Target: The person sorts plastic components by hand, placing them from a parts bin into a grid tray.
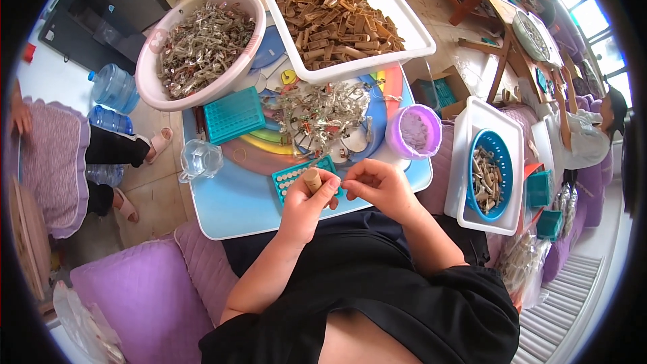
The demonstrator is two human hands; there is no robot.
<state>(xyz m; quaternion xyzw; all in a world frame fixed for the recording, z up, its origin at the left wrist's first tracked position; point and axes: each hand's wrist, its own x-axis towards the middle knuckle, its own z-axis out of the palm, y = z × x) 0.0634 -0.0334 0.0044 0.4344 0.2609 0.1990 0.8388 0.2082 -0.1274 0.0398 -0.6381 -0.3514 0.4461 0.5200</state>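
My left hand [306, 203] is closed around a tan, cork-like cylinder [312, 179], which stands up out of the fist. Close on its right, my right hand [379, 187] has thumb and forefinger pinched together near the left fingertips. Whatever is in that pinch is too small to make out. Partly behind the left hand lies a teal tray [278, 176] with rows of round, pale pieces in its holes. Just beyond the hands spreads a loose heap of small clear and metallic pieces [327, 118] on the colourful table [232, 210].
A second teal tray [234, 115], a clear jug [201, 160] and a purple tub [396, 136] surround the heap. Behind stand a pink basin [153, 87] and a white bin [424, 46] of brown pieces. Rightward is a blue basket [477, 148]. Two other people are nearby.
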